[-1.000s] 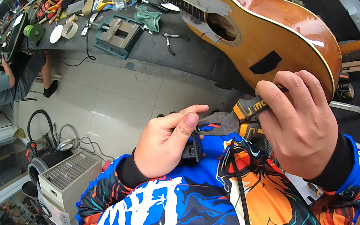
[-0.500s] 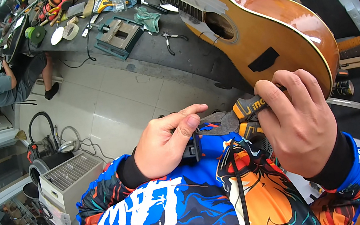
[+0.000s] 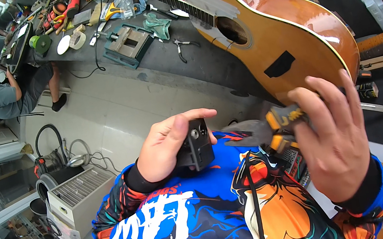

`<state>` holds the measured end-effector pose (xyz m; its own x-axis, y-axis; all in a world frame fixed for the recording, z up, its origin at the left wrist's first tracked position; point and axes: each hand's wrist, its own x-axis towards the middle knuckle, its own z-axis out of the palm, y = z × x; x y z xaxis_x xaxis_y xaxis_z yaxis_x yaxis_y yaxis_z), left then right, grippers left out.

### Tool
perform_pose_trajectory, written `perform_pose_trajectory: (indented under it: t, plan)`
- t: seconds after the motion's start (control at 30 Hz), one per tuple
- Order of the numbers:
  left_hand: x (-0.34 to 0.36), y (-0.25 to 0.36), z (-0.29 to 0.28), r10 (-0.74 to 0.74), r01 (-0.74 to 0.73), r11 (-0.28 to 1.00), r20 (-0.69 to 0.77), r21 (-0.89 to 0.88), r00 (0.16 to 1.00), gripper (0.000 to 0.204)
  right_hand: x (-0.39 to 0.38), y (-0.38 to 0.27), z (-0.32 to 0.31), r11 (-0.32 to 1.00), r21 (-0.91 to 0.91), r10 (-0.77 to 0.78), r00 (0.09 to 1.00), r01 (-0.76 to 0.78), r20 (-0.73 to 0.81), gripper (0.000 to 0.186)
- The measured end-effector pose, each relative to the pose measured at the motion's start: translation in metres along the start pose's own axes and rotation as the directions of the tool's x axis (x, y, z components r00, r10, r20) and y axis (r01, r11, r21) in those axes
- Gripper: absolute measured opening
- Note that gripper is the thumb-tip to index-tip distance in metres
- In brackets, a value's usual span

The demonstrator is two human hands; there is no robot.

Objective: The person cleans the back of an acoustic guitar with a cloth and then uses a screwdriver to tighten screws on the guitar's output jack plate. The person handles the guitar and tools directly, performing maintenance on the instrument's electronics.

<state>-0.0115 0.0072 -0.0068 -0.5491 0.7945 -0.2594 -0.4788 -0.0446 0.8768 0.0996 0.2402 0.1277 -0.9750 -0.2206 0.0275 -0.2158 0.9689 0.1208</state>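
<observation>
My left hand [image 3: 164,145] grips a small black plastic housing [image 3: 200,149] with a round metal fitting on its face. The thumb presses on the top of the housing, and the index finger stretches over it. In my right hand [image 3: 332,139] are pliers [image 3: 281,124] with yellow and black handles, smeared by motion. Their jaws point left and stand apart from the housing. Beyond my hands, an acoustic guitar [image 3: 271,68] lies on the dark workbench [image 3: 213,67], with a black patch on its top.
A vise [image 3: 128,43], small pliers [image 3: 184,49], a green cloth [image 3: 157,25] and a tape roll [image 3: 77,39] lie on the bench. A seated person [image 3: 7,94] is at the far left. A beige box-shaped appliance [image 3: 79,191] stands at the left.
The pliers have drawn back to the right, away from the black housing. My left hand has turned the housing up so that its face shows. My right fingers have loosened somewhat.
</observation>
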Motion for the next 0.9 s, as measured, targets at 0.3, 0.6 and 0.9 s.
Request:
perform_pose_trajectory:
  t: [0.3, 0.6, 0.9]
  plan:
    - [0.019, -0.032, -0.016, 0.277, -0.122, 0.888, 0.304, -0.444, 0.912, 0.091, -0.099, 0.037, 0.004, 0.903, 0.251, 0.369, 0.928, -0.348, -0.042, 0.032]
    - [0.038, -0.014, 0.003, 0.088, -0.105, 0.992, 0.214, 0.068, 0.973, 0.071, -0.220, 0.047, 0.108, 0.213, 0.841, 0.916, 0.401, -0.498, 0.005, 0.075]
    - [0.042, -0.028, 0.039, 0.072, -0.066, 0.988, -0.041, 0.139, 0.997, 0.044, -0.257, 0.079, 0.218, 0.204, 0.592, 0.972, 0.234, -0.779, -0.027, 0.040]
